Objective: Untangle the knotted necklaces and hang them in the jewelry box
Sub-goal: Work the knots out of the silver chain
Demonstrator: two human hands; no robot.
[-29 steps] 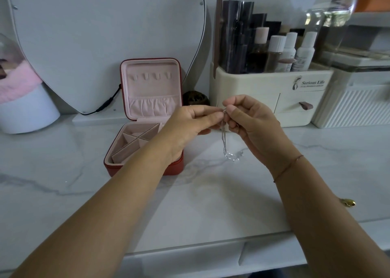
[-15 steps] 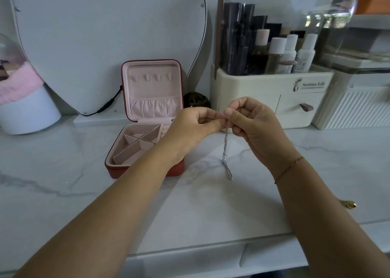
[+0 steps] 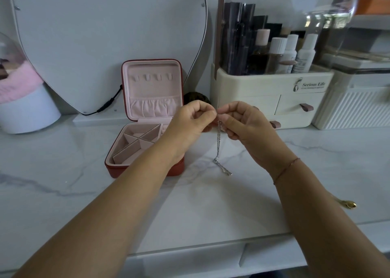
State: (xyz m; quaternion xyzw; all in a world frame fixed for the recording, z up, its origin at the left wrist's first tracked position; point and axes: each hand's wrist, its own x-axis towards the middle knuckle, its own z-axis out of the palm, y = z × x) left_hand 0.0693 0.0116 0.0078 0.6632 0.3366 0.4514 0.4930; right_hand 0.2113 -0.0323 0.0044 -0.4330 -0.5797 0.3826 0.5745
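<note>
Together left hand (image 3: 190, 128), right hand (image 3: 247, 130) pinch one chain (image 3: 217, 142); four hooks (image 3: 147, 77).

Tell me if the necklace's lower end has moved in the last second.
Yes. The necklace has let out downward: its tip, earlier bunched above the level of the box front edge, now reaches about level with it.
</note>
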